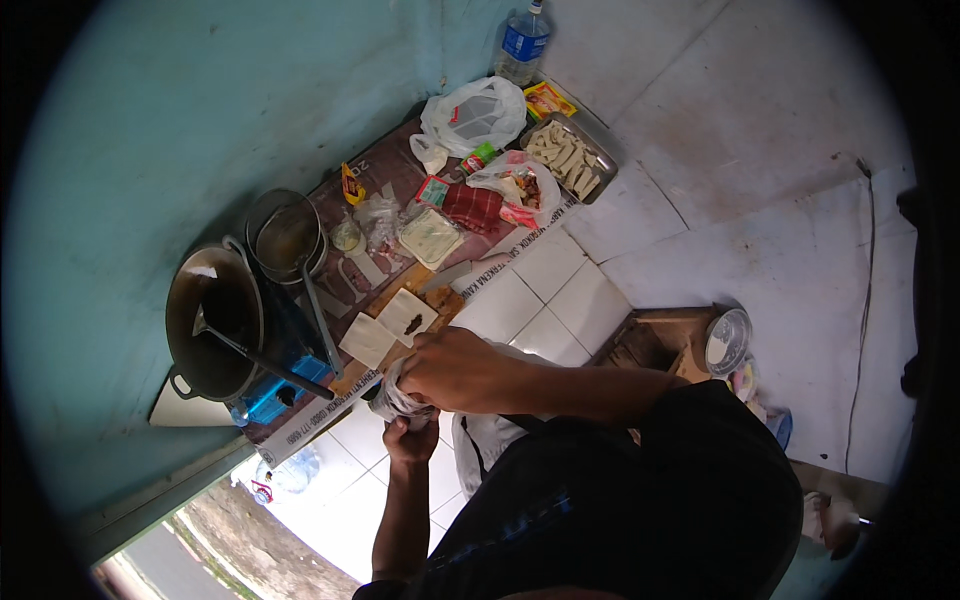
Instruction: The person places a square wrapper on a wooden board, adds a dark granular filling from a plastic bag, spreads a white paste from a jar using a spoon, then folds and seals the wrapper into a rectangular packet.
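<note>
A crumpled clear plastic bag (pixel 390 403), with something pale and greenish inside, is held between my hands over the front edge of the table. My left hand (pixel 411 440) is closed around its lower part. From above, my right hand (pixel 450 370) has its fingers closed at the bag's top; its fingertips are partly hidden. Just beyond lie two pale square wrappers (pixel 367 341) on a wooden cutting board (pixel 437 300). A small strip of dark filling (pixel 413 325) sits on the right-hand wrapper. The knife (pixel 448 277) rests at the board's far right.
At left, a dark wok (pixel 190 350) with a ladle (pixel 262 359) sits over a blue stove (pixel 282 385). Behind it is a strainer (pixel 262 215). Farther back are a pale block in plastic (pixel 431 237), bags, a metal tray (pixel 610 172) of folded rolls, and a water bottle (pixel 523 45).
</note>
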The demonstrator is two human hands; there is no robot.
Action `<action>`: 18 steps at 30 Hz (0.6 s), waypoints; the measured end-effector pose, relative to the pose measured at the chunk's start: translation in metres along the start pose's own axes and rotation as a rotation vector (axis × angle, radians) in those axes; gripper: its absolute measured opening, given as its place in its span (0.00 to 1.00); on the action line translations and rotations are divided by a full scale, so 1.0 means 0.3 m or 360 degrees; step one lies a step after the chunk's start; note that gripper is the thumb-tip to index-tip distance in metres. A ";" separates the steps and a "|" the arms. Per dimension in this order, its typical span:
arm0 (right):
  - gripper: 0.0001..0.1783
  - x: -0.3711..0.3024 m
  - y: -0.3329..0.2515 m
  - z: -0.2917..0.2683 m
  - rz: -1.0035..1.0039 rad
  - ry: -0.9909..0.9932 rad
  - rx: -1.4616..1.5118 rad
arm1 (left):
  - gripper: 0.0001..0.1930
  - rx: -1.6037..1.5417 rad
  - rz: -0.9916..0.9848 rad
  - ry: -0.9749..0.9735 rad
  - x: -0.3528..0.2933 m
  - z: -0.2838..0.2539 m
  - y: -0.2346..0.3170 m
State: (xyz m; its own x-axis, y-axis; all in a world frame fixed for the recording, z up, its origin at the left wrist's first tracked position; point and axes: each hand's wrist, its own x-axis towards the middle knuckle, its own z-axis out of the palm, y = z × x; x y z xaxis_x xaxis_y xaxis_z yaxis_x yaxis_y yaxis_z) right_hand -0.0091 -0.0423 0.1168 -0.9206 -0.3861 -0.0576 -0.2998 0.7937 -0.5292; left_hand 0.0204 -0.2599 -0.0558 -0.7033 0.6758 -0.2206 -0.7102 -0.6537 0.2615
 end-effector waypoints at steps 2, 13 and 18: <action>0.06 0.002 0.007 -0.004 0.0065 -0.0054 -0.0023 | 0.39 0.0075 0.0038 0.0093 0.007 0.012 0.003; 0.06 0.048 0.063 0.072 0.0297 0.0247 0.0023 | 0.41 0.0138 0.0026 0.0063 0.089 0.001 0.031; 0.06 0.083 0.133 0.107 0.0292 0.0209 0.0031 | 0.39 0.0230 0.0030 0.0199 0.131 -0.032 0.008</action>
State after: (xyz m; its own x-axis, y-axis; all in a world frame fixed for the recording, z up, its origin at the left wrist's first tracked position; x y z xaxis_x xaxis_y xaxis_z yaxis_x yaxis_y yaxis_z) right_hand -0.0359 -0.0354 0.0671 -0.9843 -0.1707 -0.0445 -0.1206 0.8353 -0.5365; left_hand -0.0094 -0.2382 -0.0729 -0.7214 0.6103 -0.3273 -0.6911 -0.6041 0.3967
